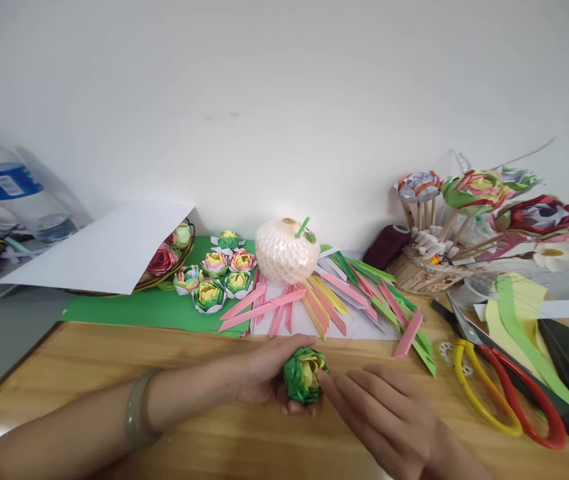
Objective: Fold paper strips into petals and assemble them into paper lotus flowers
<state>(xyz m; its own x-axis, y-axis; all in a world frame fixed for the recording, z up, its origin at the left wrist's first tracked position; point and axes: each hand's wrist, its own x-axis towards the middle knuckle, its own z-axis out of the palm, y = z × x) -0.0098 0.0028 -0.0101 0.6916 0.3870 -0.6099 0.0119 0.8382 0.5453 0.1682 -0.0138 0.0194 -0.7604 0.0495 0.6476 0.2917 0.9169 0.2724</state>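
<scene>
A folded paper flower, green outside with pale yellow petals inside, is held above the wooden table near its front. My left hand is wrapped round its left side and underside, with a jade-coloured bangle on the wrist. My right hand is at the flower's right side, its fingers pressed together and the fingertips touching the yellow petals. Whether those fingertips pinch a petal is too small to tell.
Small paper flowers sit on green paper. Folded strips fan out around a white netted ball. Scissors lie right, before a basket of paper flowers. A bottle stands left; white paper covers a tray.
</scene>
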